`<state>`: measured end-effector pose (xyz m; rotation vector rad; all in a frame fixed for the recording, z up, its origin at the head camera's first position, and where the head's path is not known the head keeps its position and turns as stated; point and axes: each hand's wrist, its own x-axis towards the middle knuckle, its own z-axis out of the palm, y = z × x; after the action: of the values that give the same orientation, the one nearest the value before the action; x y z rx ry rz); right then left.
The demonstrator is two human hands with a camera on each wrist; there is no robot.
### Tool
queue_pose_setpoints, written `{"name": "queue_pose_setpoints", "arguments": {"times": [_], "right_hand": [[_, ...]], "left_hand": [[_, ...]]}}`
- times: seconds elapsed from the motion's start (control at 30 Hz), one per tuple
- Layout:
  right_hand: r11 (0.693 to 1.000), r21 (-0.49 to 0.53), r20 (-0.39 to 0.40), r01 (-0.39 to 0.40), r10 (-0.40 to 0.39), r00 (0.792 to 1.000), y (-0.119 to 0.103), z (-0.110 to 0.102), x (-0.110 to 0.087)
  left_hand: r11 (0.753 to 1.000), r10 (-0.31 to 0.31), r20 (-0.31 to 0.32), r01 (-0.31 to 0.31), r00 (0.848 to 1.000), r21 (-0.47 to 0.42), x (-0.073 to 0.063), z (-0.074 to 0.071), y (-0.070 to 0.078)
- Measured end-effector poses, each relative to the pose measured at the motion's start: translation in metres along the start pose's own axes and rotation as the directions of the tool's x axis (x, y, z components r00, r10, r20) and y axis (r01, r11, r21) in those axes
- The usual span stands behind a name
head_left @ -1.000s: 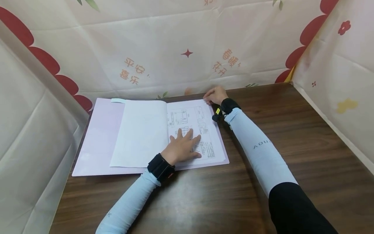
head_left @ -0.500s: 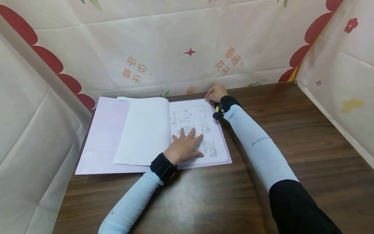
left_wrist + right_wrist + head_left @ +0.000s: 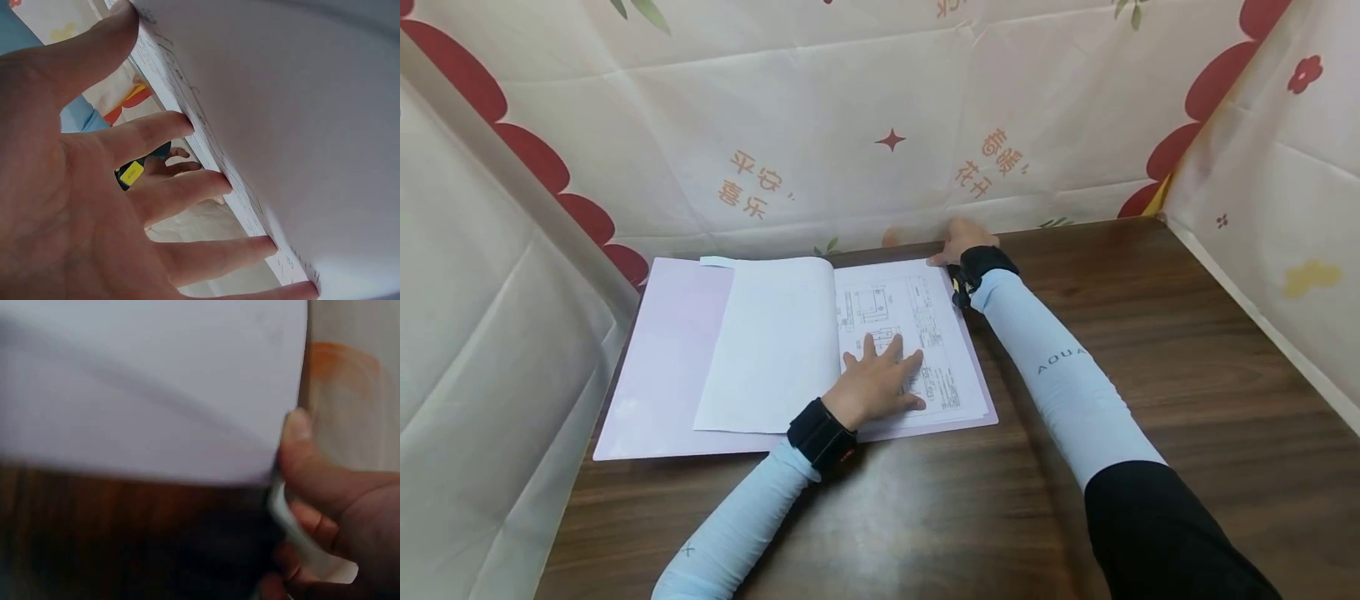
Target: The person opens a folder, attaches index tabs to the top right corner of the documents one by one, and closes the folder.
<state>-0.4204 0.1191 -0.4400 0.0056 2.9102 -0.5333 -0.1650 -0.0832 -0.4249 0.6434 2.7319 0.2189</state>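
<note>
A lilac folder (image 3: 677,300) lies open on the table, a blank white sheet (image 3: 767,350) turned to its left side. On the right side is a white page (image 3: 932,292) printed with technical drawings. My left hand (image 3: 876,383) rests on this page with its fingers spread; the left wrist view shows the fingertips pressing the paper (image 3: 281,125). At the page's far right corner is my right hand (image 3: 966,242). The right wrist view, partly blurred, shows the thumb (image 3: 299,434) at the corner's edge and the other fingers curled below it, a pale curved strip between them.
The brown wooden table (image 3: 1150,333) extends in front of the folder and to its right. A patterned cloth (image 3: 820,108) hangs close behind the table's far edge, right by my right hand. More cloth (image 3: 490,375) hangs along the left side.
My right hand has turned at the page corner: its fingers now point back toward the cloth, with the thumb at the corner. My left hand keeps its place. The view has shifted slightly.
</note>
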Motion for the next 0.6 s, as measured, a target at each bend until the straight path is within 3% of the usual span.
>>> {"name": "queue_pose_setpoints", "arguments": {"times": [0.23, 0.47, 0.6], "right_hand": [[0.998, -0.018, -0.042, 0.061, -0.061, 0.997, 0.003, -0.001, -0.015], [0.990, 0.128, 0.068, 0.055, -0.064, 0.996, 0.027, 0.004, 0.011], [0.980, 0.185, 0.077, 0.073, -0.088, 0.993, 0.031, -0.007, 0.011]], "left_hand": [[1.000, -0.003, -0.003, 0.003, 1.000, 0.005, -0.001, -0.001, 0.000], [1.000, 0.009, -0.001, -0.009, 1.000, -0.010, 0.001, 0.002, -0.001], [1.000, 0.010, -0.008, -0.010, 1.000, -0.016, 0.002, 0.004, 0.000]]}}
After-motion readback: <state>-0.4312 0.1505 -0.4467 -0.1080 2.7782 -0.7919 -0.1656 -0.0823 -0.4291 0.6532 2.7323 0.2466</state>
